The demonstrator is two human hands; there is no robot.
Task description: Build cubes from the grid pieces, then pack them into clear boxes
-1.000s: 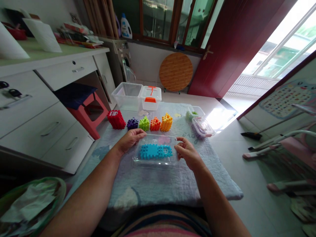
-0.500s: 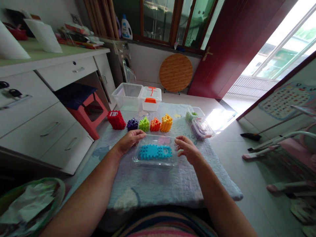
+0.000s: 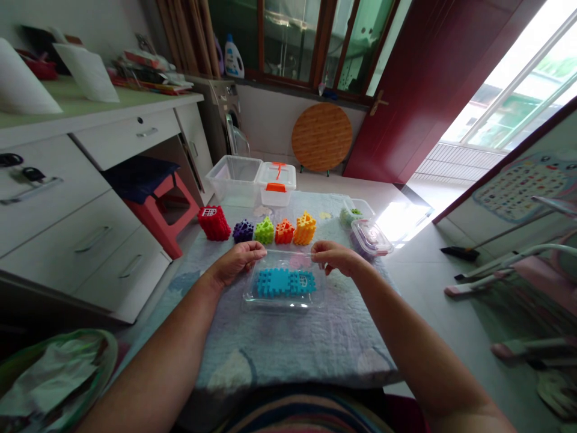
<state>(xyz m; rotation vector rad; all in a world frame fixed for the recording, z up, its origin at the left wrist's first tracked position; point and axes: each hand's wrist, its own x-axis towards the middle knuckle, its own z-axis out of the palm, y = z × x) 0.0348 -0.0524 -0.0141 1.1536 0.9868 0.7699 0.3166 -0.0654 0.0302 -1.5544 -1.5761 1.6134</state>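
Observation:
In the head view a clear plastic box [image 3: 252, 304] sits on the cloth-covered table, with blue interlocking pieces [image 3: 274, 282] showing through it. One of those pieces has a white grid like a small window. My left hand [image 3: 238, 263] pinches the box's far left corner between thumb and fingers. At the far right corner, my right hand [image 3: 339, 258] grips the rim the same way, fingers bent. Beyond the box stands a row of block shapes: red [image 3: 213, 223], purple [image 3: 243, 231], lime green [image 3: 264, 230], orange [image 3: 284, 231] and yellow [image 3: 305, 228].
Behind the row are an open clear bin [image 3: 234, 180] and a lidded box with orange clips [image 3: 276, 186]. Two small plastic boxes, one with green pieces [image 3: 356, 212] and one lidded [image 3: 372, 236], lie at the right edge. A red stool [image 3: 164, 210] stands left.
My right hand has shifted left and slightly up along the rim to the box's far right corner, its fingers closing there. My left hand stays at the far left corner.

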